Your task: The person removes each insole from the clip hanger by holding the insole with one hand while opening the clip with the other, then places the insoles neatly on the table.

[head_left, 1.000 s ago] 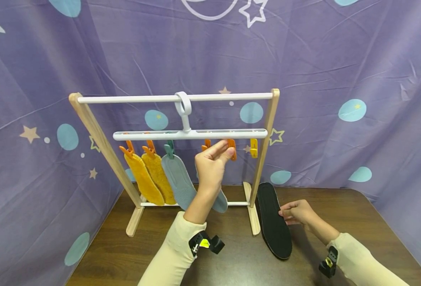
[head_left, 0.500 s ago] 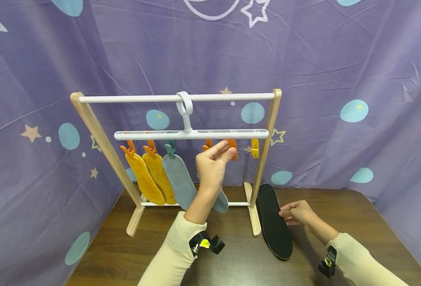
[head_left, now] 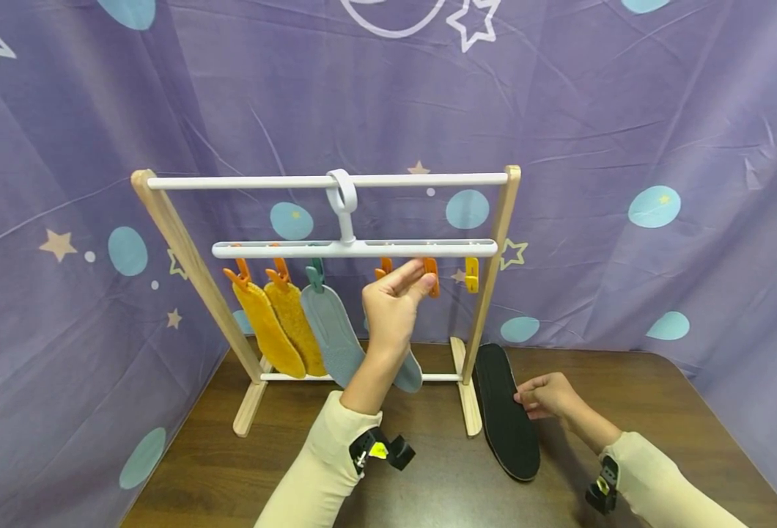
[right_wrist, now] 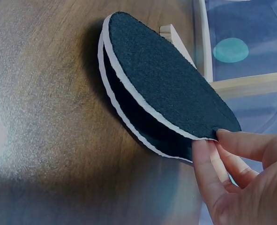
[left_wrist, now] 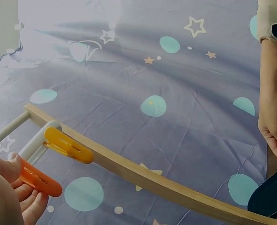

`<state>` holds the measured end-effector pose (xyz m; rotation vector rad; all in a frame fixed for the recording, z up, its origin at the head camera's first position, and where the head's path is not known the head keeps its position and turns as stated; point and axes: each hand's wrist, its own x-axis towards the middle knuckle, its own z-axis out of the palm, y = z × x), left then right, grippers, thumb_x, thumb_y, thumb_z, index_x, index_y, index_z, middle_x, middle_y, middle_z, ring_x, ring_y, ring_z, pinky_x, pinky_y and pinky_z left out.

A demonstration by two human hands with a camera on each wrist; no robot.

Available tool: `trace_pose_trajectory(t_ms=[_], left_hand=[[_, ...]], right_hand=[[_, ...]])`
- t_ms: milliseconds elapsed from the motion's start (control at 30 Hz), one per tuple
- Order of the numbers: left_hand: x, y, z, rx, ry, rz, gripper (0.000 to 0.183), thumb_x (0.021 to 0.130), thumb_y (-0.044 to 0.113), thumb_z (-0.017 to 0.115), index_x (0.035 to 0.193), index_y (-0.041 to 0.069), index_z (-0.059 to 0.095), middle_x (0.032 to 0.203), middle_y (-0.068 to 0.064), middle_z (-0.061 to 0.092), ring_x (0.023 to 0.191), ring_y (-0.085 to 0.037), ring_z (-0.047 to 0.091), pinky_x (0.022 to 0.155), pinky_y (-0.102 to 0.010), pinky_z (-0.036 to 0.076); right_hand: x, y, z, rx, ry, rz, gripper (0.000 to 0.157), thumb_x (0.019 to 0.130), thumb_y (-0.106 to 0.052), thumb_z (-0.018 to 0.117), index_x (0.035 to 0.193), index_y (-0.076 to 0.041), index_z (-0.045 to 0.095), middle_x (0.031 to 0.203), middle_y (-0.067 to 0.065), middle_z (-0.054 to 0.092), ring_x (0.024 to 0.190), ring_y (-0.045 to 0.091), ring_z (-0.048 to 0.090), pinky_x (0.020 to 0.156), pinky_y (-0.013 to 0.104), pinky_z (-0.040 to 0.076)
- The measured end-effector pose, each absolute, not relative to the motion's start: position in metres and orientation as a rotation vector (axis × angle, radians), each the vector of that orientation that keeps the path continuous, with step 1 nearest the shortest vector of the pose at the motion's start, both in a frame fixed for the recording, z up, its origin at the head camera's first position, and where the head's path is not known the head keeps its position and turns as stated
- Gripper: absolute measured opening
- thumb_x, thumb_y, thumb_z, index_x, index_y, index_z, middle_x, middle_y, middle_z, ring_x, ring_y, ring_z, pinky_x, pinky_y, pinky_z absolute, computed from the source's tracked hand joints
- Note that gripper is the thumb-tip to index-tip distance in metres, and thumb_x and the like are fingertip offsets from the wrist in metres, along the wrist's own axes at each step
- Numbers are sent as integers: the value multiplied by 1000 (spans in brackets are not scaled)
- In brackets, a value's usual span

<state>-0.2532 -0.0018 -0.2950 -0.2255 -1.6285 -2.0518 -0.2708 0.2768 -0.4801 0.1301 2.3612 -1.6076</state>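
Observation:
My left hand (head_left: 391, 312) pinches an orange clothespin (left_wrist: 41, 180) under the white hanger bar (head_left: 421, 249), thumb on one side and fingers on the other. A yellow clothespin (head_left: 471, 275) hangs to its right. At the right, my right hand (head_left: 550, 396) pinches the edge of a black insole (head_left: 503, 411) between thumb and fingers. In the right wrist view, this upper insole (right_wrist: 161, 75) has a pale rim and lies over a second black insole (right_wrist: 147, 126), with a gap between them. Whether the fingers also hold the lower one, I cannot tell.
Two yellow insoles (head_left: 268, 330) and a grey-blue insole (head_left: 332, 330) hang from clips on the left. Another grey-blue insole (head_left: 410, 372) is partly behind my left arm. The wooden rack (head_left: 490, 271) stands on the brown table (head_left: 428, 469) before a purple curtain (head_left: 593, 147).
The black insole's far end has dropped slightly in the head view, with my right hand still at its edge. My left hand stays at the orange clothespin.

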Motion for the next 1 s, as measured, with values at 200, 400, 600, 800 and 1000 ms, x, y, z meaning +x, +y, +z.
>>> trace_pose_trajectory(t_ms=[200,400,600,800,1000], left_hand=[[-254,-2,-296,-217,-1632,-2051,27,82,-9,78,109,-14,73,104,-31,72,82,-5,72,79,-19,60],[-254,-1,-296,-203,-1645,-2039,27,82,-9,78,109,-13,73,104,-30,73,83,-7,73,81,-21,61],[-253,-1,-296,-205,-1647,-2040,28,82,-9,78,109,-13,73,105,-30,73,85,-9,73,81,-22,61],[-253,-1,-297,-207,-1644,-2040,28,82,-9,78,109,-14,73,105,-30,73,85,-10,74,81,-22,61],[-254,-2,-297,-209,-1649,-2036,27,82,-9,78,109,-13,73,105,-30,73,84,-9,73,81,-22,61]], right_hand=[[-272,277,-483,151,2362,-1609,18,92,5,65,104,17,67,90,14,78,75,14,71,68,37,64],[-273,277,-486,148,2369,-1603,15,91,5,66,101,16,69,87,12,78,73,14,70,67,37,64],[-274,276,-488,146,2378,-1598,13,91,5,66,98,15,69,84,10,77,70,12,69,66,37,64],[-273,275,-488,145,2388,-1587,12,91,6,65,97,15,69,85,12,78,70,12,68,66,37,64],[-274,275,-489,139,2390,-1582,14,91,6,65,99,17,68,85,14,77,68,11,67,65,38,64]])
